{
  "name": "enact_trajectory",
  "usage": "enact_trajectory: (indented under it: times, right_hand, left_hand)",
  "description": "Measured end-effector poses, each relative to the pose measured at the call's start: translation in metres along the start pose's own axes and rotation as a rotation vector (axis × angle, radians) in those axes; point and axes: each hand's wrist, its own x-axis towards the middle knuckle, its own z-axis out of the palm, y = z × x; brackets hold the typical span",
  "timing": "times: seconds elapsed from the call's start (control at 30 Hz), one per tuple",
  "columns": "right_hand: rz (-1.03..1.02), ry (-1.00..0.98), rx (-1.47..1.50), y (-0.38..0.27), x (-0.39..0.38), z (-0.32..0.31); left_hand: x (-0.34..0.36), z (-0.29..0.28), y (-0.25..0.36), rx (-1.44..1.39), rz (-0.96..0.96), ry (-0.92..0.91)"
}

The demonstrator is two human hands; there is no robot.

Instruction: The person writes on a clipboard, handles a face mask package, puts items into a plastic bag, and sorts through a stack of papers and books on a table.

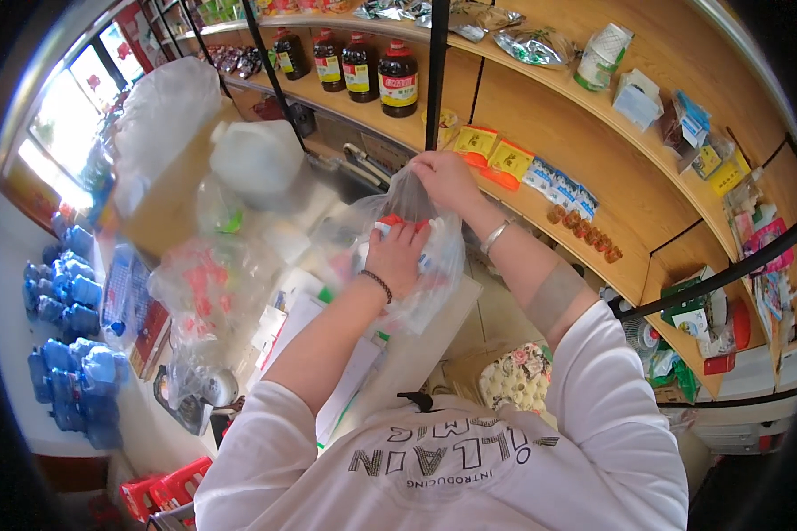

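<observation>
A clear plastic bag [443,265] hangs at the edge of the white counter, its mouth gathered upward. My right hand [447,181], with a silver bangle at the wrist, is closed in a pinch on the bag's upper rim. My left hand [395,258], with a dark beaded bracelet, lies at the bag's mouth, its fingers curled over a red-and-white item [390,220]. Most of that item is hidden beneath the fingers and the plastic, so its kind cannot be made out.
Papers [314,341] and a crumpled clear bag with red print [199,288] lie on the counter [443,332]. Beyond stand a whitish plastic jug [257,157] and a cardboard box [173,208]. Shelves with dark bottles [398,80] curve behind. A flowered cushion [515,376] is below right; blue water bottles [75,380] stand left.
</observation>
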Motion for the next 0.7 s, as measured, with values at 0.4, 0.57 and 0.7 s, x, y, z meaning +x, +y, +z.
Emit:
enact_trajectory:
  times: [0.4,0.57,0.7]
  right_hand:
    - [0.181,-0.025,0.429,0.003,-0.025,-0.026]
    - [0.073,0.259,0.212,0.047,-0.094,-0.043]
    - [0.203,0.181,0.244,0.065,-0.194,-0.014]
  left_hand:
    - [0.020,0.005,-0.008,-0.037,-0.108,0.308]
    - [0.015,0.004,0.006,0.129,0.024,-0.005]
    - [0.026,0.010,-0.002,0.171,-0.049,-0.009]
